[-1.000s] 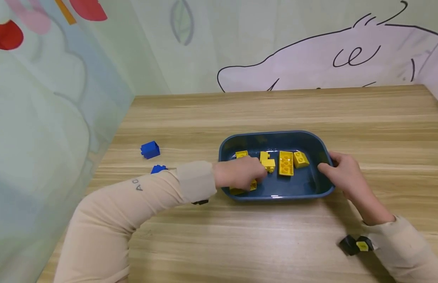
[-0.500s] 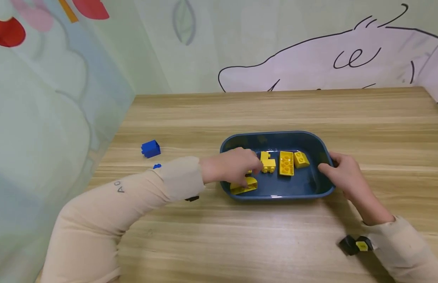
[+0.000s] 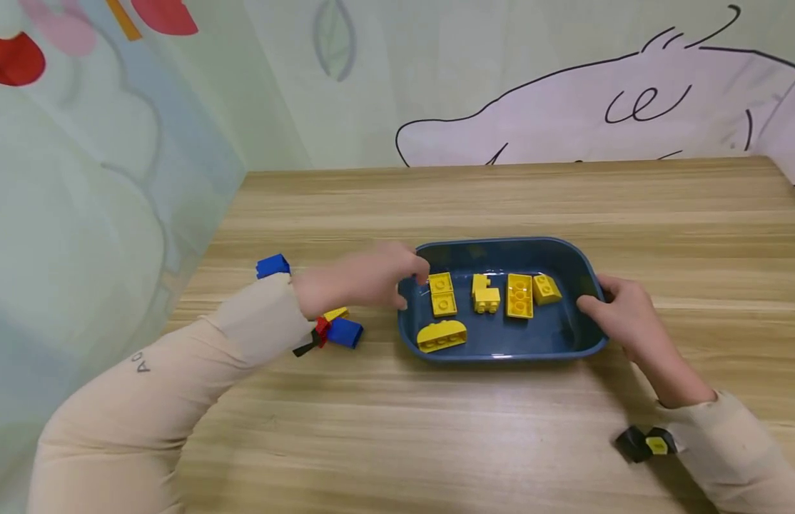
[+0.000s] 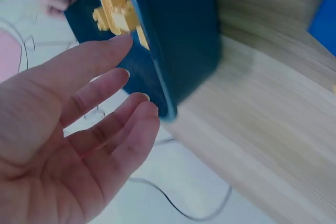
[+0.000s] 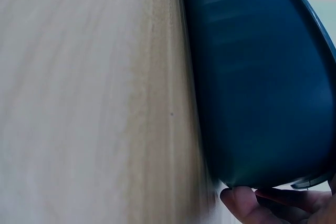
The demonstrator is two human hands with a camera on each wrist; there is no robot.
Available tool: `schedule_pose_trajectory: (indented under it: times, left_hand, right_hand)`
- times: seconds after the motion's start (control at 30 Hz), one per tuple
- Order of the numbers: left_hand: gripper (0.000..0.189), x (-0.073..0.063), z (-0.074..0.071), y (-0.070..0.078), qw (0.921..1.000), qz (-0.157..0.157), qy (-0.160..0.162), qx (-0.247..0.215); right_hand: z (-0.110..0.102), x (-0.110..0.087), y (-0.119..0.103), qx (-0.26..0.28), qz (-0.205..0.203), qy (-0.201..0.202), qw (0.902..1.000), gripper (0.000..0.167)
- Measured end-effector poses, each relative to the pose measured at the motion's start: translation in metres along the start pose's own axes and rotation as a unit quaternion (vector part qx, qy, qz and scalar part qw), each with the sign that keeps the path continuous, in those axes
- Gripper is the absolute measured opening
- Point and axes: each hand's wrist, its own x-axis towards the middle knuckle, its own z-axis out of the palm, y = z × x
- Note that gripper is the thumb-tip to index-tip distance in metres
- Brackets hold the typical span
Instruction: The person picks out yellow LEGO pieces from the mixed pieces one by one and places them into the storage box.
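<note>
A dark blue plastic bin (image 3: 526, 345) lies on the wooden table with several yellow building bricks inside. Among them are a curved brick (image 3: 442, 336), a pair of square-looking bricks (image 3: 442, 294) end to end and a larger upturned brick (image 3: 519, 297). My left hand (image 3: 368, 277), blurred, is at the bin's left rim with thumb and fingers apart; the left wrist view shows nothing in its loosely bent fingers. At the other end my right hand (image 3: 625, 312) grips the bin's wall, thumb inside; its fingers (image 5: 245, 204) touch the outside in the right wrist view.
Left of the bin, partly behind my left forearm, are a blue brick (image 3: 345, 333), a red piece (image 3: 322, 330) and a yellow piece (image 3: 337, 313). Another blue brick (image 3: 272, 265) sits farther back. Printed walls (image 3: 346, 128) border the table behind and at left.
My left hand has drawn back leftward from inside the bin to its left rim, uncovering the yellow bricks there. My right hand and the bin stay in place.
</note>
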Motion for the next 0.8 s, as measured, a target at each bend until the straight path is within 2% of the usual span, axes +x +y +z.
schedule_pose_trajectory:
  times: [0.1,0.23,0.47,0.63,0.8]
  left_hand:
    - [0.031,-0.012,-0.002,-0.010,0.9992,-0.030,0.013,-0.023]
    - [0.029,-0.026,0.000,-0.025,0.9969,-0.070,0.019,-0.031]
    - [0.027,-0.042,0.026,-0.055,0.9927,-0.108,0.010,-0.051]
    - [0.022,-0.045,0.042,-0.066,0.9924,-0.109,0.006,-0.058]
    - [0.019,-0.044,0.049,-0.069,0.9923,-0.107,0.008,-0.063]
  right_hand:
    - [0.000,0.001,0.001,0.000,0.000,0.001,1.0000,0.047]
    - [0.000,0.000,0.002,0.001,0.001,-0.001,1.0000,0.049]
    - [0.000,0.000,0.002,-0.002,-0.002,0.001,1.0000,0.046]
    - [0.000,0.000,0.003,0.007,-0.006,0.000,1.0000,0.046]
    - [0.000,0.000,0.003,0.003,-0.006,0.000,1.0000,0.048]
